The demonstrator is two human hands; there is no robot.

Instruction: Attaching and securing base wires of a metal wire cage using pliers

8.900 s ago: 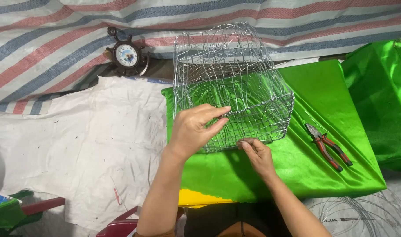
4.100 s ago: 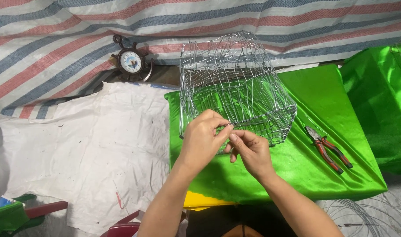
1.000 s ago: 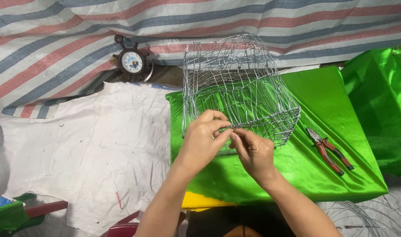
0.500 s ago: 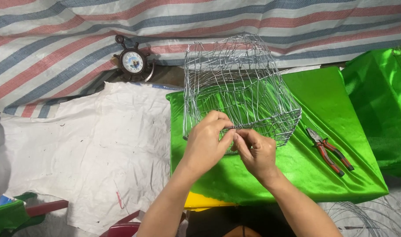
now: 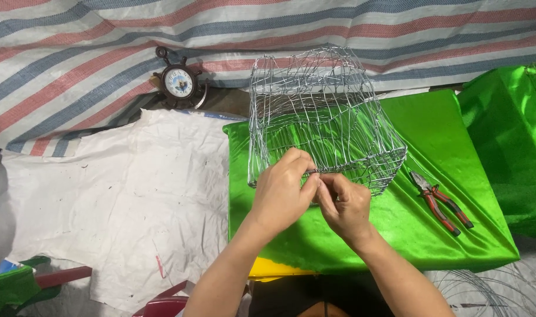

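A hand-woven wire basket (image 5: 321, 111) lies on its side on a shiny green cloth (image 5: 397, 229) that covers a low table. My left hand (image 5: 282, 191) pinches the basket's near rim wire between thumb and fingers. My right hand (image 5: 344, 205) sits right beside it, fingers closed on the same stretch of rim wire. The two hands touch each other at the fingertips. The wire end between them is hidden by my fingers.
Red-handled pliers (image 5: 441, 202) lie on the green cloth right of the basket. A small ship-wheel clock (image 5: 179, 85) stands at the back left. A white sheet (image 5: 121, 199) covers the floor left; more green fabric (image 5: 508, 147) lies right. Coiled wire (image 5: 491, 290) sits bottom right.
My left hand has moved from the basket's side to its near rim, and my right hand has come up to meet it. In the last second both hands barely shifted.
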